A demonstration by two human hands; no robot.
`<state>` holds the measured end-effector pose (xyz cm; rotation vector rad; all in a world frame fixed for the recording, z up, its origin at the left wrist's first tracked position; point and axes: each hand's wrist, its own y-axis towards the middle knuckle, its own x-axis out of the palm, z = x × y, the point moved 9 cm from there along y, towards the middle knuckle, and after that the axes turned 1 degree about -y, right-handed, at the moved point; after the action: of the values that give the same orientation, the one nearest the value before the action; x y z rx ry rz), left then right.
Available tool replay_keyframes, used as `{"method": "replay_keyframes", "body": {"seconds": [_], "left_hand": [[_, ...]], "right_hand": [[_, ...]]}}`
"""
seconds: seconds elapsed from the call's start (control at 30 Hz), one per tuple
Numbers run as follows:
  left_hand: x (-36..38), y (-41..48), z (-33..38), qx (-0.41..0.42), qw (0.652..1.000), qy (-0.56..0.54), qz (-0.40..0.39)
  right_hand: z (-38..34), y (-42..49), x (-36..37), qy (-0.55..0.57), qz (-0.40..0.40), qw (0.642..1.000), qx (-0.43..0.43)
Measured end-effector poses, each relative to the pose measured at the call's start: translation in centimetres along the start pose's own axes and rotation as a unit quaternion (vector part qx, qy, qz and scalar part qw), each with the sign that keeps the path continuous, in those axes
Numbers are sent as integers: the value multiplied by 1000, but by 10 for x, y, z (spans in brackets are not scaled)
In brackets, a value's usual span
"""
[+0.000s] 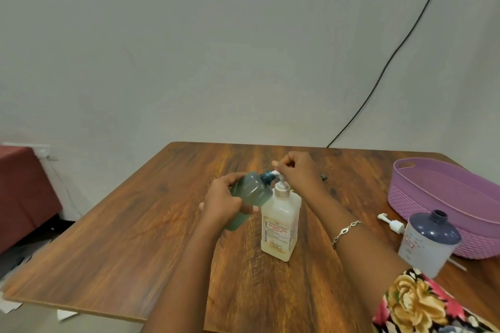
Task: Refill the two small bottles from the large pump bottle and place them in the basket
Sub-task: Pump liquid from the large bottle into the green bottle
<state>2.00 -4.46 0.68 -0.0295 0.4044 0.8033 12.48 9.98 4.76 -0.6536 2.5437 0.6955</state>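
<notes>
On the bench (pixel 130 224), the teal bottle (pixel 253 192) is being held tilted in the left grip (pixel 224 204), neck at the large pump bottle (pixel 281 227)'s nozzle. The pump head is being clasped by the right grip (pixel 297 170). The other small bottle (pixel 428 244) is standing beside the basket (pixel 476 240) at the right edge.

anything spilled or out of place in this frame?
No spill visible. Only loose part: a white pump cap lying on its side on the table, beside the uncapped blue bottle near the basket. Fits mid-refill.

Soft, even, dim indoor light, faint sheen on the brown wood-grain bench (pixel 151 213), weak shadows, overall softness and smearing, wide-angle bending toward the edges
</notes>
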Motion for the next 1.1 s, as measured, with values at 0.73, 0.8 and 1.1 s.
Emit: {"method": "replay_keyframes", "body": {"seconds": [0.73, 0.8, 1.1], "left_hand": [[8, 5, -9, 1, 1000, -5, -18], [9, 3, -6, 0, 999, -29, -24], [8, 5, -6, 7, 999, -39, -24]], "right_hand": [[8, -3, 9, -14, -21, 999, -21], [6, -2, 7, 12, -31, 999, -9], [4, -4, 7, 11, -5, 1000, -18]]}}
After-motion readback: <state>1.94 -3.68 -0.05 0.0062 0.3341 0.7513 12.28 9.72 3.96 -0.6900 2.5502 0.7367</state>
